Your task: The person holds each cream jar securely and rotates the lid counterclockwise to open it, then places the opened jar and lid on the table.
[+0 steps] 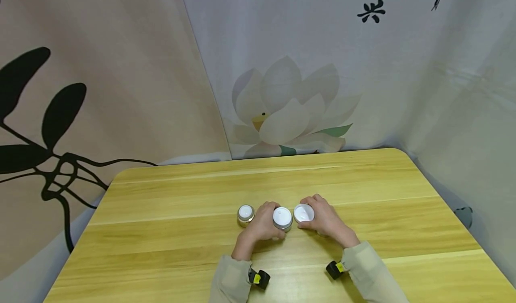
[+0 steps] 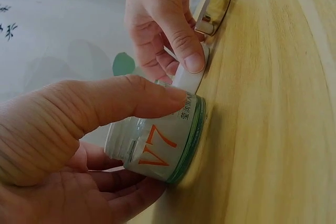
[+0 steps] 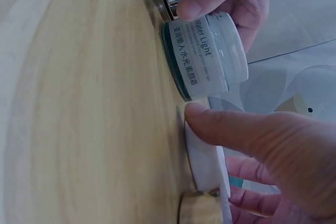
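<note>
My left hand (image 1: 262,224) grips a squat glass cream jar (image 1: 282,218) between thumb and fingers. The jar stands upright on the table, its lid off and white at the top. "V7" in orange shows on its side in the left wrist view, and "Water Light" in the right wrist view. Just right of the jar, my right hand (image 1: 322,215) holds a round white lid (image 1: 304,213) low at the tabletop, thumb on its near side. The lid (image 3: 202,156) is close to the jar (image 3: 197,56) but apart from it.
A smaller gold-based jar (image 1: 245,214) with a white top stands left of my left hand. A shiny gold piece (image 2: 215,9) lies beyond the right hand, hidden in the head view. The wooden table (image 1: 181,249) ends at a printed curtain (image 1: 193,92).
</note>
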A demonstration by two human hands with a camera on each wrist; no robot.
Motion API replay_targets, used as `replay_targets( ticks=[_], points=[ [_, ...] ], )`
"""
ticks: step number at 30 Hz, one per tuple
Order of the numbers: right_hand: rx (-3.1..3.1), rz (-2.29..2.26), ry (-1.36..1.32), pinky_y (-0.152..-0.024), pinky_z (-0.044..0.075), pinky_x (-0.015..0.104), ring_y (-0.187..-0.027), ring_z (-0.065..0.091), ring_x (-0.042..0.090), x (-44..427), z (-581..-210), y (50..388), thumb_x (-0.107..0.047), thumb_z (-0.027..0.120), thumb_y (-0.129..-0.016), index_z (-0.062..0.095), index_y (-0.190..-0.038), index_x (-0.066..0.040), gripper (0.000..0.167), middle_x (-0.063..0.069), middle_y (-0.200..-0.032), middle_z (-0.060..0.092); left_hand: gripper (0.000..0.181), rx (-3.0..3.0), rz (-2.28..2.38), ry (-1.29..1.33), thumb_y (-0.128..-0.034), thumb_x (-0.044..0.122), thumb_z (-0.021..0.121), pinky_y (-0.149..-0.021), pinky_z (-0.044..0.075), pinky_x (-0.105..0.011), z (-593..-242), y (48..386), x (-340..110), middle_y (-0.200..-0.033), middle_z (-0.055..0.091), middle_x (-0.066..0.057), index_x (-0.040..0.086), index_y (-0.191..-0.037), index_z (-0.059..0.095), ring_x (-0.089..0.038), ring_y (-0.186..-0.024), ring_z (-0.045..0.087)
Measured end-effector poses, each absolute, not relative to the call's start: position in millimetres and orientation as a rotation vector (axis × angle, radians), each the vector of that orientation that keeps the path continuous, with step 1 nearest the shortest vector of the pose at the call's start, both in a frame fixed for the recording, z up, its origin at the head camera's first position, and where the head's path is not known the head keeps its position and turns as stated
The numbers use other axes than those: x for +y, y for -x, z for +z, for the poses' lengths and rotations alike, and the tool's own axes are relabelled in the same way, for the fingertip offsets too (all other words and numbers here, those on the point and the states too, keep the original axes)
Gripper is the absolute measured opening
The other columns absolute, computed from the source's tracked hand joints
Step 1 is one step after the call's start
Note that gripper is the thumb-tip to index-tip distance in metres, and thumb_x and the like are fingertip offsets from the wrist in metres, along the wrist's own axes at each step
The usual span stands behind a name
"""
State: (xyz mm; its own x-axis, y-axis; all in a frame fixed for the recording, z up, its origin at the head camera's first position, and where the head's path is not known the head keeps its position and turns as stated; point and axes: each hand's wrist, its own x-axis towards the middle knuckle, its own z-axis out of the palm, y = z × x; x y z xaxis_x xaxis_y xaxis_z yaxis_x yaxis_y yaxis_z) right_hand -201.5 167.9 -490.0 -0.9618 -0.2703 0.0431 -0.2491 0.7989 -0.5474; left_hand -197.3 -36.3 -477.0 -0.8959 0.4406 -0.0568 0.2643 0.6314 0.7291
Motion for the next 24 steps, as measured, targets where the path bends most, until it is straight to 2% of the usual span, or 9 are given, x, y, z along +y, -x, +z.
replay_targets(
  ticks=[12, 16, 20, 24],
  points=[
    [2.951, -0.88, 0.424, -0.072, 0.047, 0.042, -0.084, 0.053, 0.022, 167, -491, 201, -0.026, 0.086, -0.064, 0.062, -0.11, -0.005, 0.056, 0.007, -0.094, 0.053, 0.058, 2.618, 1.152, -0.577, -0.0609, 0.004, 0.083, -0.089, 0.045, -0.042, -477, 198, -39, -0.103, 0.056, -0.012, -0.006, -0.111, 0.055, -0.028, -0.098, 0.053],
    [2.953, -0.87, 0.436, -0.072, 0.047, 0.042, -0.084, 0.053, 0.023, 167, -491, 202, -0.026, 0.086, -0.065, 0.062, -0.11, -0.005, 0.056, 0.007, -0.095, 0.053, 0.061, 2.614, 1.166, -0.571, -0.0631, 0.007, 0.083, -0.089, 0.045, -0.042, -475, 199, -41, -0.107, 0.055, -0.014, -0.006, -0.115, 0.054, -0.029, -0.101, 0.053],
    [2.948, -0.832, 0.431, -0.072, 0.046, 0.043, -0.085, 0.053, 0.023, 168, -489, 202, -0.028, 0.086, -0.065, 0.061, -0.111, -0.005, 0.057, 0.008, -0.097, 0.054, 0.06, 2.606, 1.277, -0.571, -0.0708, 0.012, 0.08, -0.089, 0.045, -0.043, -466, 200, -46, -0.113, 0.055, -0.017, -0.007, -0.12, 0.052, -0.032, -0.104, 0.052],
    [2.959, -0.806, 0.435, -0.073, 0.044, 0.045, -0.089, 0.055, 0.024, 169, -482, 202, -0.033, 0.081, -0.071, 0.06, -0.117, -0.005, 0.058, 0.009, -0.102, 0.056, 0.045, 2.669, 1.45, -0.605, -0.0804, 0.011, 0.072, -0.088, 0.045, -0.046, -450, 200, -53, -0.114, 0.058, -0.019, -0.006, -0.118, 0.055, -0.033, -0.104, 0.053]
  ],
)
